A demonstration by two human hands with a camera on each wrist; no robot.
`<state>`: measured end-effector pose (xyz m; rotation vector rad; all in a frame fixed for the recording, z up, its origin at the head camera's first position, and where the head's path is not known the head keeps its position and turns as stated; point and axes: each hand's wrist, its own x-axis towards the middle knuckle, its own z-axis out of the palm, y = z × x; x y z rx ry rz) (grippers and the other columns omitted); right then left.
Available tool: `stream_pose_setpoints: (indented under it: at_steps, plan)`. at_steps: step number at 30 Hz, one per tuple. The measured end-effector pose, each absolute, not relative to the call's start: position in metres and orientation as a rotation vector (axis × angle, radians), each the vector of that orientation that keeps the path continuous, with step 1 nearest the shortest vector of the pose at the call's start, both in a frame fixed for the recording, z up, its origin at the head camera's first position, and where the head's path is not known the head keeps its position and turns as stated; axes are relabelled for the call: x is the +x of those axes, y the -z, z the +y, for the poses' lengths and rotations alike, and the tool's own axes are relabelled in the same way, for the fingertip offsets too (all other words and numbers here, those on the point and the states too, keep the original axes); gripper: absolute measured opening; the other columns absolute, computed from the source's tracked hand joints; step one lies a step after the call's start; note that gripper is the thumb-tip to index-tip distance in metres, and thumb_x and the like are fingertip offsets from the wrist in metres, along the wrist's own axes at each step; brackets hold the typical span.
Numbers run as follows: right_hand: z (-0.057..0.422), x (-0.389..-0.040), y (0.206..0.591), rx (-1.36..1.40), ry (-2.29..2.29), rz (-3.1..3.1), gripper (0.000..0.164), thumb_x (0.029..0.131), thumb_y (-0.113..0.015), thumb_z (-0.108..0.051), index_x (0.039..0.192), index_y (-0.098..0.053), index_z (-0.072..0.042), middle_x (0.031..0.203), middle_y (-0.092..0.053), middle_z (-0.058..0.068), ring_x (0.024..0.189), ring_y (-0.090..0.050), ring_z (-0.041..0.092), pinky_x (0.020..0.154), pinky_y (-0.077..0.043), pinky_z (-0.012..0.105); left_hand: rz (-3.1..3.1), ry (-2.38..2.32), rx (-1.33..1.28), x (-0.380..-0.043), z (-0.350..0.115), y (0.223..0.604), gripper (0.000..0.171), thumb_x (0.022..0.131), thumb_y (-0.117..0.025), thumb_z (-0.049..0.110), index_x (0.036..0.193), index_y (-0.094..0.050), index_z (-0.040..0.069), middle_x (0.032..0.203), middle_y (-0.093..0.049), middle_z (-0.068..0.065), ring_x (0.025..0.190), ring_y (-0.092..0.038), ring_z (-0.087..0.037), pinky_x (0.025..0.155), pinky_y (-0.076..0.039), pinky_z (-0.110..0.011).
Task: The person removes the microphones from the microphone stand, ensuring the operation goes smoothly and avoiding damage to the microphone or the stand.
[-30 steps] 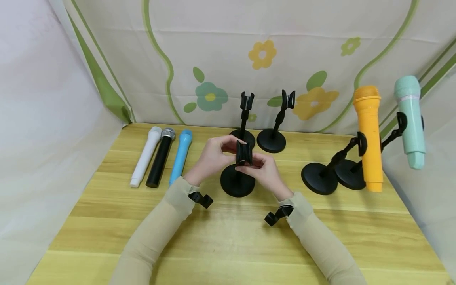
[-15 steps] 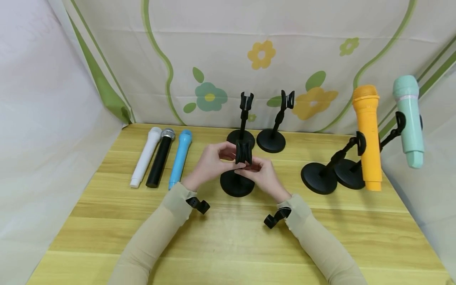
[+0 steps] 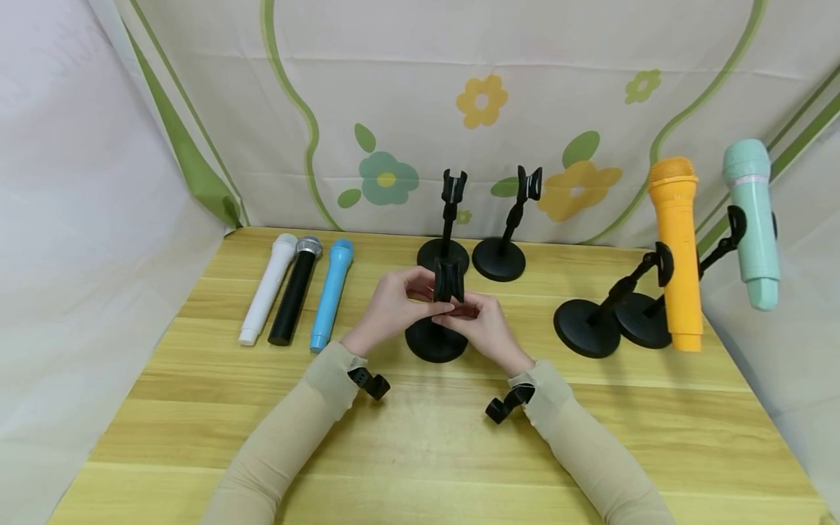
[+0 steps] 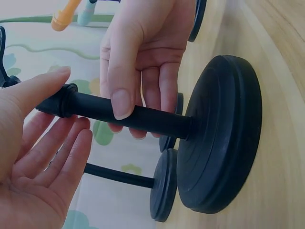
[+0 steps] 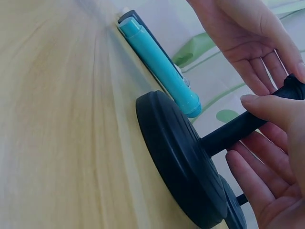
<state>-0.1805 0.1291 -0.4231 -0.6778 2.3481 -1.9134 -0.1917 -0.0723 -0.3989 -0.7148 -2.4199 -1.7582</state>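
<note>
In the head view a black microphone stand [image 3: 436, 350] stands upright on the table between both hands. My left hand [image 3: 397, 302] pinches its collar just under the black clip [image 3: 449, 281], thumb toward me. My right hand [image 3: 487, 328] holds the pole lower down, its thumb [image 4: 122, 102] lying along the tube in the left wrist view. The stand's round base [image 5: 178, 157] sits flat on the wood in the right wrist view. No microphone is in this clip.
White [image 3: 267, 292], black [image 3: 294, 295] and blue [image 3: 332, 295] microphones lie at left. Two stands without microphones [image 3: 500, 257] are behind. On the right, an orange microphone [image 3: 679, 255] and a mint one [image 3: 755, 226] sit in stands. A patterned curtain [image 3: 394, 87] hangs behind the table.
The clip has tipped slightly, showing less of its front face. My left hand has slid a little lower, its thumb now below the clip. The right hand has dropped slightly.
</note>
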Motion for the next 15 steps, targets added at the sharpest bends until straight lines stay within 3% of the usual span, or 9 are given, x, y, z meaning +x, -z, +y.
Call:
stream_pose_setpoints:
  at_steps: [15]
  plan:
    - [0.1304,-0.1805,0.4245,-0.704,1.918,2.351,0.020,0.089,-0.078,0.002,0.108,-0.076,0.000,0.101,-0.076,0.010,0.095,-0.073,0.029,0.084,-0.060,0.035,-2.365,1.802,-0.667,-0.1909,-0.0666,0.4021,0.023,0.083,-0.088,0.014,0.102,-0.075,0.012,0.094,-0.073,0.000,0.082,-0.071,-0.017,0.074,-0.060,-0.032]
